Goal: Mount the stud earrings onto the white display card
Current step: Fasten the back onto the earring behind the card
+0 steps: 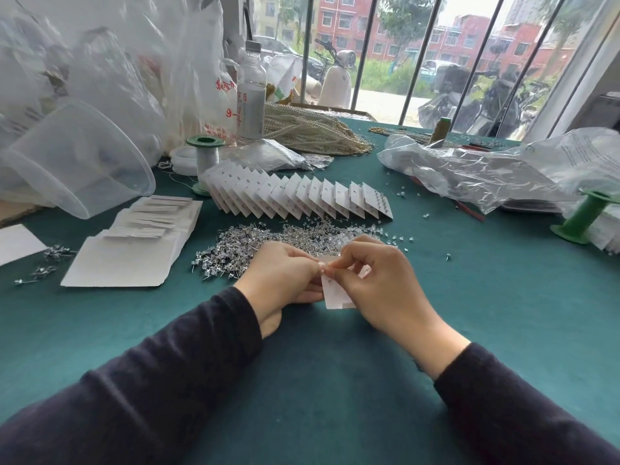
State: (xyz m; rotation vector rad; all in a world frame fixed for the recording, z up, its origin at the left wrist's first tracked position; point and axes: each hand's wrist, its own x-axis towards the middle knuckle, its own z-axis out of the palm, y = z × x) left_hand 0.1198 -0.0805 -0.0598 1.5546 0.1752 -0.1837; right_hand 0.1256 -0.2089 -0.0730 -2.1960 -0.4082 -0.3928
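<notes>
Left hand (281,280), fingers curled, grips white card (335,298) from 9 o'clock; right hand (380,285) pinches its top from 3 o'clock. Earring pile (258,246) beyond, 12 o'clock; blank cards (147,223) 10 o'clock.

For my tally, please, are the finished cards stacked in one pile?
No, the finished cards lie fanned in an overlapping row on the table.

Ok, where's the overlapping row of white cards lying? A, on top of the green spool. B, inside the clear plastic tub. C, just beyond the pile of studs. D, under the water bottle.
C: the overlapping row of white cards lies on the green table just beyond the pile of stud earrings.
</notes>
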